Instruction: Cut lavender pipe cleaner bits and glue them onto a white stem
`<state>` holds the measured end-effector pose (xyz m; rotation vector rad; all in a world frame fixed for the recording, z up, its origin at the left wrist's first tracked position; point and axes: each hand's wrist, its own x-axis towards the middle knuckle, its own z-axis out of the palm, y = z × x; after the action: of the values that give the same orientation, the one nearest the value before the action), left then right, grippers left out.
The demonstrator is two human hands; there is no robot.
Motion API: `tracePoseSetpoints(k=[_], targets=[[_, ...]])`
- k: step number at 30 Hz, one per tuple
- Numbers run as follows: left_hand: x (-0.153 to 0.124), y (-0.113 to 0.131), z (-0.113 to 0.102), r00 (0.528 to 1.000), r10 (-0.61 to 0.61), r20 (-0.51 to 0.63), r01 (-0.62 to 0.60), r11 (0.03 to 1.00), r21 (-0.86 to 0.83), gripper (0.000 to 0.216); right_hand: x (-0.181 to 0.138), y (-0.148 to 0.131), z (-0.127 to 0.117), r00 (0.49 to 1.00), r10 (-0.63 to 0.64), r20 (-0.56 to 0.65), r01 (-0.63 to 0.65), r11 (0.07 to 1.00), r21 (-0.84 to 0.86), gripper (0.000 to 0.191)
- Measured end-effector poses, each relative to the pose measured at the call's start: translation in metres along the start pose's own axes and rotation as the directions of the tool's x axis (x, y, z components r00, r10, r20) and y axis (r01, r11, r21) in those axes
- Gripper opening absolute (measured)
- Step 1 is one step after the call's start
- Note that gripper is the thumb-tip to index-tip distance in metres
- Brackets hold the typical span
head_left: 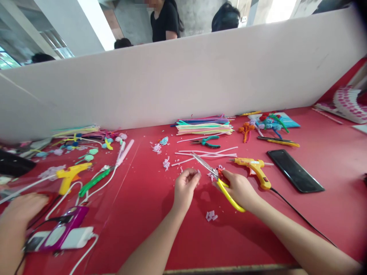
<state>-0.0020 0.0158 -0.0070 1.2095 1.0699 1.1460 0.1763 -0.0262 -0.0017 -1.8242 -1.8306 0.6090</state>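
Note:
My right hand is closed on the handles of a pair of scissors with yellow grips. The blades are slightly apart and point up and left over the red table. To their left is my left hand, thumb and forefinger pinched together; whatever is between the tips is too small to make out. Lilac fuzzy clippings lie under the scissors, and short lilac cut pieces sit nearer me. Just beyond my hands are several long pale pink pipe cleaners.
Teal-handled pliers and a pipe-cleaner bundle lie behind. On the right are a yellow glue gun, its cord, and a black phone. A co-worker's hand, another glue gun and a purple power strip occupy the left.

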Motion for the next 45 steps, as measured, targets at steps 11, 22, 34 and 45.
tracePoseSetpoints(k=[11, 22, 34, 45], targets=[[-0.013, -0.002, 0.013, 0.922, -0.072, 0.381, -0.04, 0.96, 0.277, 0.007, 0.002, 0.004, 0.001, 0.991, -0.021, 0.136, -0.023, 0.95, 0.313, 0.016], [-0.001, -0.002, 0.003, 0.94, -0.111, 0.324, -0.012, 0.935, 0.354, 0.016, 0.004, 0.001, -0.013, 0.989, 0.064, 0.132, -0.103, 0.945, 0.309, 0.014], [0.007, -0.004, -0.006, 0.907, -0.043, 0.419, -0.213, 0.81, 0.546, 0.008, 0.019, 0.035, -0.027, 0.978, 0.164, -0.128, -0.148, 0.981, 0.124, 0.029], [-0.008, 0.013, -0.004, 0.652, -0.186, 0.735, -0.46, 0.674, 0.579, 0.016, 0.018, 0.028, -0.024, 0.981, 0.151, -0.118, -0.138, 0.984, 0.111, 0.034]])
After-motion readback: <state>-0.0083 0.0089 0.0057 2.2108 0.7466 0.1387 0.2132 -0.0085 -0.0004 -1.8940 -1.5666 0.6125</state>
